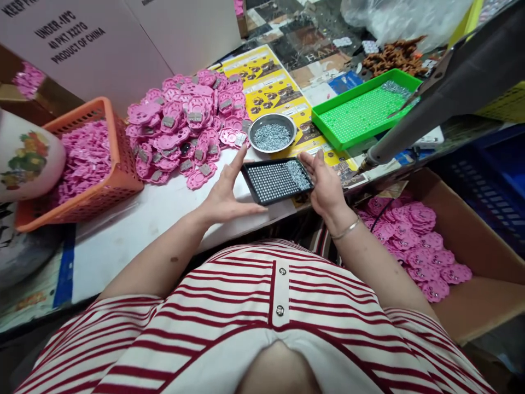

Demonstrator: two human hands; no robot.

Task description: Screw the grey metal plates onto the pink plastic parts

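Observation:
A small black screw tray [270, 180] is tilted in front of me, with rows of tiny metal screws in its holes and a loose heap of them at its right end. My right hand [328, 189] grips that right end, thumb along the edge. At the left end, my left hand [225, 191] has thumb and forefinger spread wide, the thumb tip close to the near corner; whether it touches is unclear. Just beyond the tray stands a round metal bowl [272, 133] of loose screws. Pink plastic parts [184, 126], many with metal plates, lie piled beyond my left hand.
An orange basket [123, 158] of small pink pieces stands at left beside a white tub [28, 158]. A green tray [365, 109] with some screws lies at right, under a slanting grey tool [435, 87]. Below the table edge, a cardboard box [484, 290] holds pink parts.

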